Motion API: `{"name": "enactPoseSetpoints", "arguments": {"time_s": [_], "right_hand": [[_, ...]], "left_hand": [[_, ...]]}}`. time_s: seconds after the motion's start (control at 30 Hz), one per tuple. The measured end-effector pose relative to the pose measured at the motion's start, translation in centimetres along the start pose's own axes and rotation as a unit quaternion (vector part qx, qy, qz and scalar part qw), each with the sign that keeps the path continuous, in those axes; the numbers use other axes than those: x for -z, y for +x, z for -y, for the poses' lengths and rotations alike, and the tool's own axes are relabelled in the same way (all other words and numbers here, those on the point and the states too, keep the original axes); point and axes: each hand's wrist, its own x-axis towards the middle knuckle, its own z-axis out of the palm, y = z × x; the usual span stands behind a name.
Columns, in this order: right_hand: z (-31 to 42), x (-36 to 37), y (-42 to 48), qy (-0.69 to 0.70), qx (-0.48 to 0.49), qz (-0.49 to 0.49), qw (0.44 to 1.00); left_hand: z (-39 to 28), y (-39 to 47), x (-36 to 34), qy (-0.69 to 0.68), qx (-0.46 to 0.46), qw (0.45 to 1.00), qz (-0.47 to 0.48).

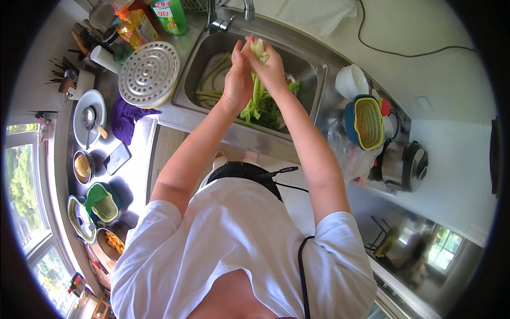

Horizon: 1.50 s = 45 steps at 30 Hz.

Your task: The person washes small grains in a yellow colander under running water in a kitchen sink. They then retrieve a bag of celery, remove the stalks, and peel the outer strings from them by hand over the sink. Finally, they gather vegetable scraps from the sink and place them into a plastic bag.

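Above the stainless steel sink point(187, 85), my right hand point(270, 69) is closed around the pale root end of a bunch of celery point(258, 48). Its green stalks and leaves point(255, 105) hang down into the basin between my forearms. My left hand point(239, 81) is close beside the right one, its fingers stretched out and not wrapped around the celery. Whether its palm touches the stalks is hidden. Long, thin green stalks point(209, 94) lie in the left side of the basin. More leaves rest at the right.
A faucet point(217, 24) stands behind the sink. Left are a perforated steamer plate point(149, 73), dish soap bottles point(137, 28), a purple cloth point(125, 115), a white basin point(78, 119) and a phone point(117, 158). Right are white bowls point(352, 81), a yellow colander point(368, 123) and an electric cooker point(402, 165).
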Motion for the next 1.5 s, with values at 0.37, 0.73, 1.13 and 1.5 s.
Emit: {"name": "enactPoseSetpoints", "arguments": {"time_s": [0.37, 0.73, 1.13, 1.5], "right_hand": [[10.0, 0.3, 2.6, 0.120, -0.047, 0.074, 0.989], [14.0, -2.0, 3.1, 0.101, 0.020, 0.141, 0.985], [-14.8, 2.9, -2.9, -0.094, -0.305, 0.216, 0.923], [-34.8, -7.1, -6.1, -0.309, -0.335, 0.359, 0.814]], "left_hand": [[-5.0, 1.5, -1.6, 0.395, 0.046, 0.873, 0.283], [-9.8, 1.9, -1.3, 0.244, -0.074, 0.961, 0.108], [-9.1, -2.6, 5.3, 0.186, -0.065, 0.971, -0.135], [-6.8, -5.2, 9.6, 0.156, -0.019, 0.954, -0.257]]}}
